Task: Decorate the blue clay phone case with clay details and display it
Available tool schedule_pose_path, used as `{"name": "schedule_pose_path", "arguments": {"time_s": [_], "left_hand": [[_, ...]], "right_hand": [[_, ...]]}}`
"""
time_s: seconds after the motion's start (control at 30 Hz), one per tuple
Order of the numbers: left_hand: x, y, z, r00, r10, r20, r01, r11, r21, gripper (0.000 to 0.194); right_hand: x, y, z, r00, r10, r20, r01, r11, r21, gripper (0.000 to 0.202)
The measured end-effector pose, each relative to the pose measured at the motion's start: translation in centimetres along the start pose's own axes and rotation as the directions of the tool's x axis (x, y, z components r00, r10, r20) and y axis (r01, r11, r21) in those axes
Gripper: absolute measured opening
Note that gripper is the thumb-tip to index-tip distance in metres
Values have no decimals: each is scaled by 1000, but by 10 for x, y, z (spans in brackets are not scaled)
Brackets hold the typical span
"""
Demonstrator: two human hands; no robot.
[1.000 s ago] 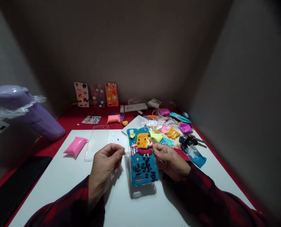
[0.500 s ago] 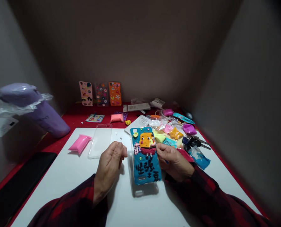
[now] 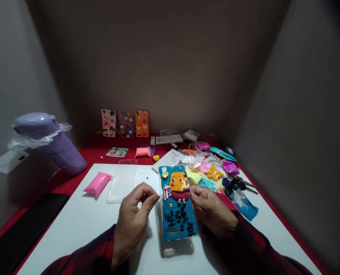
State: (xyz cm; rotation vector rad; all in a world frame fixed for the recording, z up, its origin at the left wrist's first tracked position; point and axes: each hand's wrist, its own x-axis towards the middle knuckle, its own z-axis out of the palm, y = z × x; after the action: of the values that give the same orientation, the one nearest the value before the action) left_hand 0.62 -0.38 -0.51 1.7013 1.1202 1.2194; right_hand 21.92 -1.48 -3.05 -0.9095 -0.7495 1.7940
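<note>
A blue clay-covered phone case [image 3: 177,225] with an orange and red figure and black characters is held tilted above the white board. My right hand [image 3: 212,208] pinches its right edge. Just left of the case is my left hand [image 3: 137,214], its thumb and index fingertips pressed together; whatever may be between them is too small to make out. On the board at the left lie a clear phone case [image 3: 122,183] and a pink clay packet [image 3: 97,184].
Colourful clay packets [image 3: 214,172] and keys [image 3: 245,184] lie at the right. Three decorated cases, one orange [image 3: 142,124], lean at the back. A purple tumbler [image 3: 63,151] stands left, near a black object [image 3: 26,225]. A yellow lump [image 3: 156,157] lies behind the board.
The view has tilted up, so everything sits lower in it. The thumb and index finger of my left hand have extended toward the blue case. My right hand keeps its grip.
</note>
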Motion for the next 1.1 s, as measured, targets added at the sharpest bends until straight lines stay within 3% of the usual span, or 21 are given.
{"name": "schedule_pose_path", "arguments": {"time_s": [0.2, 0.43, 0.93, 1.1], "left_hand": [[-1, 1, 2, 971, 234, -38, -233, 972, 42, 9], [-2, -3, 1, 930, 364, -49, -359, 929, 87, 16], [-6, 2, 2, 943, 322, -88, -300, 933, 199, 19], [-7, 2, 2, 965, 206, -161, -197, 978, 69, 11]], "right_hand": [[0, 1, 0, 999, 13, 30, -12, 1000, -11, 32], [-3, 1, 3, 998, 53, 19, -53, 999, -9, 33], [-2, 4, 7, 993, 84, 77, -83, 996, -24, 38], [-3, 4, 6, 995, 70, 65, -68, 997, -24, 36]]}}
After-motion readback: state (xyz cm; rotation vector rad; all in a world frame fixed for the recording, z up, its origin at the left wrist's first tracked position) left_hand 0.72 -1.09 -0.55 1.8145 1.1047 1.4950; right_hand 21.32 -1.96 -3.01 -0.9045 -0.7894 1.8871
